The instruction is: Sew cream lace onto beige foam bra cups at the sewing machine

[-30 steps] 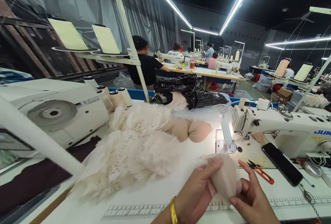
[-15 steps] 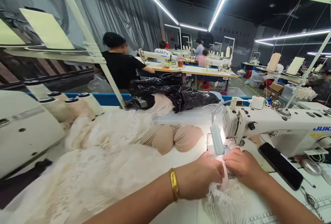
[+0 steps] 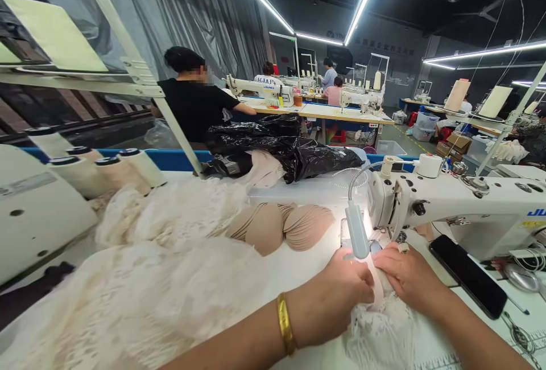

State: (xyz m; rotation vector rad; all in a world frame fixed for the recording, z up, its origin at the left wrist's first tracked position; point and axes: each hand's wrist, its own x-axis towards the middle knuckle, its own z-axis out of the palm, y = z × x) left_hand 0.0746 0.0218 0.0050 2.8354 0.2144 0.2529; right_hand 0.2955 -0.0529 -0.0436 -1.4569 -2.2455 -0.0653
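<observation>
My left hand (image 3: 339, 296), with a gold bangle at its wrist, has its fingers closed on a pale pink fabric strip (image 3: 376, 284) below the needle area of the white sewing machine (image 3: 443, 199). Opposite it, my right hand (image 3: 412, 279) presses its fingers on the same fabric, with a ring showing. White lace (image 3: 379, 330) hangs from the strip toward the front. A small lamp (image 3: 357, 230) on a bent neck lights the spot and hides part of the fabric and fingertips.
Beige pleated cups (image 3: 284, 227) lie left of the lamp, beside heaped cream lace (image 3: 170, 284). A black phone (image 3: 468, 276) rests on the right. Thread cones (image 3: 140, 168) and black plastic bags (image 3: 285, 148) stand behind. A person in black (image 3: 191, 102) sits beyond.
The view has shifted slightly. The lace below my hands has moved a little right, and more of the pale strip shows between them. My right hand's fingers lie flatter.
</observation>
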